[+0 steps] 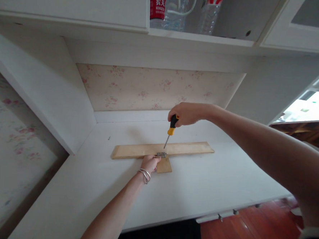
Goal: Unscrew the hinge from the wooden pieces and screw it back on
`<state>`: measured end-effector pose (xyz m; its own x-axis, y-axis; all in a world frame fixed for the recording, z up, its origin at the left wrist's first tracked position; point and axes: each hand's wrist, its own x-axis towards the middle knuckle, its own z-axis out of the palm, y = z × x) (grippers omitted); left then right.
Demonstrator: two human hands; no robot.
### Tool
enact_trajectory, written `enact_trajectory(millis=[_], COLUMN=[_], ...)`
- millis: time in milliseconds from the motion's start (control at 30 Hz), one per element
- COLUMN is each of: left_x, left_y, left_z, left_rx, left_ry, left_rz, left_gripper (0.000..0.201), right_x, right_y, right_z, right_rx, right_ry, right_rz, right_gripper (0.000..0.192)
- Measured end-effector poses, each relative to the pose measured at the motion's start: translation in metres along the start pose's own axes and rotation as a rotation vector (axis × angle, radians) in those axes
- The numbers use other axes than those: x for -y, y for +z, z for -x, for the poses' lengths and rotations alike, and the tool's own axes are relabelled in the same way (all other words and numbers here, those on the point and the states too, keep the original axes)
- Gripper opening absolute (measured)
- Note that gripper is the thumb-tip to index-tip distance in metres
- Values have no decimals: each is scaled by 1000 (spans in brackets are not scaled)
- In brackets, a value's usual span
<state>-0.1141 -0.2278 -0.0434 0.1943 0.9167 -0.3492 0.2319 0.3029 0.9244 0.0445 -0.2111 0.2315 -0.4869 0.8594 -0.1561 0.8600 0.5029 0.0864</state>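
Note:
A screwdriver (171, 130) with a black and yellow handle is gripped from above in my right hand (187, 114). Its shaft slants down to the long wooden board (136, 149), and the tip is close to a small metal hinge (161, 154). That hinge lies where the long board meets a short wooden piece (164, 165). My left hand (150, 163), with bracelets at the wrist, is closed at the left edge of the short piece, the thumb near the hinge. What lies under its fingers is partly hidden.
The boards lie on a white countertop (96, 187). Above hangs a white cabinet (74, 6) with an open shelf holding a red-labelled bottle (157, 7) and other clear plastic bottles (210, 14). A white side panel (43, 80) bounds the counter at left. A small dark mark (109, 138) shows on the counter.

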Motion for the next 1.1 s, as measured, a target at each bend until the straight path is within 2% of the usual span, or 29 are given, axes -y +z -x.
enact_trajectory(millis=[100, 167, 300, 400, 467, 533, 600, 733, 833, 900, 1000, 1100], left_x=[0, 1, 4, 4, 1, -6, -17, -38, -49, -53, -57, -58], left_y=[0, 1, -5, -17, -26, -31, -29, -16, -8, -7, -10, -10], left_z=[1, 2, 2, 5, 10, 18, 27, 36, 28, 19, 7, 0], left_rx=[4, 4, 29, -4, -59, -96, -99, 9, 108, 150, 206, 226], left_ry=[13, 16, 47, 153, 281, 423, 566, 813, 914, 969, 1034, 1036], left_rz=[-76, -113, -283, -480, -630, -795, -925, -1101, -1263, -1339, -1368, -1344], left_gripper=[23, 25, 32, 34, 33, 32, 29, 27, 36, 35, 30, 25], right_x=[-16, -28, -46, -49, -45, -38, -30, -9, 6, 12, 15, 15], right_y=[6, 18, 65, 116, 150, 180, 204, 235, 246, 250, 253, 260], right_z=[13, 24, 51, 69, 78, 84, 88, 93, 98, 103, 112, 118], right_rx=[-84, -118, -250, -448, -640, -820, -885, -870, -837, -841, -879, -919], right_ry=[45, 100, 288, 445, 506, 547, 577, 623, 659, 679, 691, 693], right_rz=[-42, -76, -306, -798, -1264, -1698, -1990, -2412, -2588, -2623, -2583, -2503], right_gripper=[34, 34, 34, 37, 41, 37, 28, 16, 17, 18, 21, 21])
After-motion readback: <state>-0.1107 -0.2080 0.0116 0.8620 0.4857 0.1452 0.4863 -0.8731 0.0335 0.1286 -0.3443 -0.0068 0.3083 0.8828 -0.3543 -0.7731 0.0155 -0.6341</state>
